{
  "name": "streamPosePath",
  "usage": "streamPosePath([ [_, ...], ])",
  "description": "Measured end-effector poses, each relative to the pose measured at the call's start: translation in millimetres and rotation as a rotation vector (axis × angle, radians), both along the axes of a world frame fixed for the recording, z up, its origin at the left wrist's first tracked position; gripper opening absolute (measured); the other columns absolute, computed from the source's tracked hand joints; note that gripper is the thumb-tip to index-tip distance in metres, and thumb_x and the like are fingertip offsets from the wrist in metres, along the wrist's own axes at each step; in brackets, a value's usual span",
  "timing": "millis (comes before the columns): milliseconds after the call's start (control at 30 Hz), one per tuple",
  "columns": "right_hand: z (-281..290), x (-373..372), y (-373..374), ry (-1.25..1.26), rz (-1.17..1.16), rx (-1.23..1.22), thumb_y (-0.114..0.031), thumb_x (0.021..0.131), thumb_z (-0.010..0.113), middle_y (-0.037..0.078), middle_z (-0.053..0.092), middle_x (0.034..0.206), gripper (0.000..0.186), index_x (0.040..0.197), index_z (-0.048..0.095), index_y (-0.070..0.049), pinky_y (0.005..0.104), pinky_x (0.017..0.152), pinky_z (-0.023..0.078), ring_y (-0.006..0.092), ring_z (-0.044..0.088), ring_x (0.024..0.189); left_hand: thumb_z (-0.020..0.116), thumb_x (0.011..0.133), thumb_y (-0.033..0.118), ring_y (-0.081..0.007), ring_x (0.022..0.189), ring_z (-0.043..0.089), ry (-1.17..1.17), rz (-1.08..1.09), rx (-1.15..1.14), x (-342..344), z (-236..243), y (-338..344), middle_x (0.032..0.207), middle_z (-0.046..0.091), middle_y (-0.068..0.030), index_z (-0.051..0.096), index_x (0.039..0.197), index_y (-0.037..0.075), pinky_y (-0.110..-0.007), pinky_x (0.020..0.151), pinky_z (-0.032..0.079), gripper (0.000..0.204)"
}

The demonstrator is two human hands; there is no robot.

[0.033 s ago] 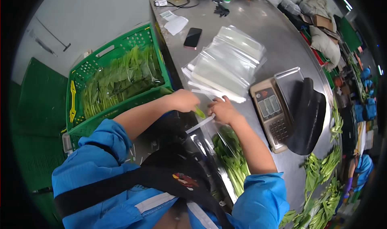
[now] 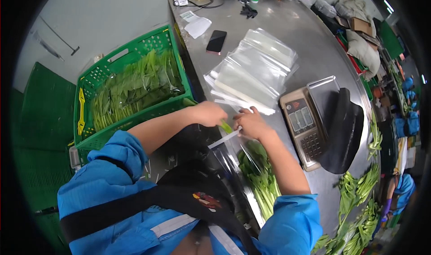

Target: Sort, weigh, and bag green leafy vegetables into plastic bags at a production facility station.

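Observation:
My left hand is closed, pinching a small green leaf whose tip points toward the mouth of a clear plastic bag. Right beside it, my right hand has its fingers bent together on the end of the bag's white strip. Leafy greens lie in that clear bag, leaves toward my right hand and pale stems toward me. Part of the greens is under my right forearm. A stack of flat clear bags rests just beyond both hands.
On the left stands a green crate of bagged greens. A beige weighing scale with a black sheet sits at right, near loose greens. A phone and papers lie farther back on the metal table.
My left hand and the leaf in it have shifted slightly right, closer to the white strip. My right hand keeps nearly the same place on the bag.

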State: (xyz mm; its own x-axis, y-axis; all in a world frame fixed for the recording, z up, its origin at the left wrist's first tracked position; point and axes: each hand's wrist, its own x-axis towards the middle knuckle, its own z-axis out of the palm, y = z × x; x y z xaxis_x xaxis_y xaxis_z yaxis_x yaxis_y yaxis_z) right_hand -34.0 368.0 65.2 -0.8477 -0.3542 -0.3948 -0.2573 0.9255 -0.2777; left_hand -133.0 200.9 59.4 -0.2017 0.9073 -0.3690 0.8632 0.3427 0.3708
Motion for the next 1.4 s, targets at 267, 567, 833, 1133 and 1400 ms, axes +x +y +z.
streamPosePath([
  [267,98,45,1,0.334,-0.054,-0.092,-0.015,0.064,0.06,0.003,0.057,0.103,0.01,0.073,0.064,-0.013,0.0397,0.095,0.03,0.0224,0.044,0.11,0.052,0.079,0.014,-0.0206,0.08,0.059,-0.885,-0.246,-0.064,67,-11,85,0.084,0.063,-0.011,0.059,0.102,0.004,-0.035,0.074,0.044,0.025],
  [567,107,120,-11,0.765,-0.322,-0.169,-0.007,0.062,0.06,0.005,0.057,0.102,0.018,0.08,0.061,-0.009,0.0382,0.089,0.036,0.0243,0.047,0.105,0.052,0.082,0.019,-0.0201,0.085,0.057,-0.885,-0.687,0.532,179,-62,156,0.092,0.061,-0.0116,0.057,0.102,0.0,-0.033,0.078,0.044,0.028],
  [833,14,242,96,0.519,-1.222,-0.402,-0.008,0.076,0.061,0.014,0.061,0.095,0.022,0.097,0.058,-0.004,0.0317,0.078,0.044,0.024,0.059,0.09,0.047,0.085,0.02,-0.0148,0.089,0.056,-1.486,0.098,-0.21,77,-53,13,0.098,0.061,-0.0127,0.049,0.115,0.001,-0.027,0.08,0.042,0.035],
  [1133,-100,179,104,-0.051,-0.966,-0.782,-0.017,0.079,0.061,0.01,0.06,0.1,0.037,0.11,0.052,0.002,0.0272,0.078,0.042,0.0148,0.054,0.088,0.052,0.074,0.006,-0.0118,0.091,0.05,-1.272,0.714,0.207,104,-88,-126,0.103,0.054,-0.0073,0.041,0.121,0.002,-0.024,0.075,0.042,0.048],
  [1400,-91,177,97,-0.139,-0.984,-0.724,-0.016,0.079,0.062,0.0,0.061,0.08,0.025,0.098,0.061,0.0,0.0234,0.067,0.042,0.0068,0.051,0.07,0.046,0.089,0.033,-0.0092,0.094,0.05,-1.395,0.992,0.495,180,-69,-53,0.11,0.052,-0.0011,0.043,0.12,0.008,-0.024,0.072,0.038,0.04],
])
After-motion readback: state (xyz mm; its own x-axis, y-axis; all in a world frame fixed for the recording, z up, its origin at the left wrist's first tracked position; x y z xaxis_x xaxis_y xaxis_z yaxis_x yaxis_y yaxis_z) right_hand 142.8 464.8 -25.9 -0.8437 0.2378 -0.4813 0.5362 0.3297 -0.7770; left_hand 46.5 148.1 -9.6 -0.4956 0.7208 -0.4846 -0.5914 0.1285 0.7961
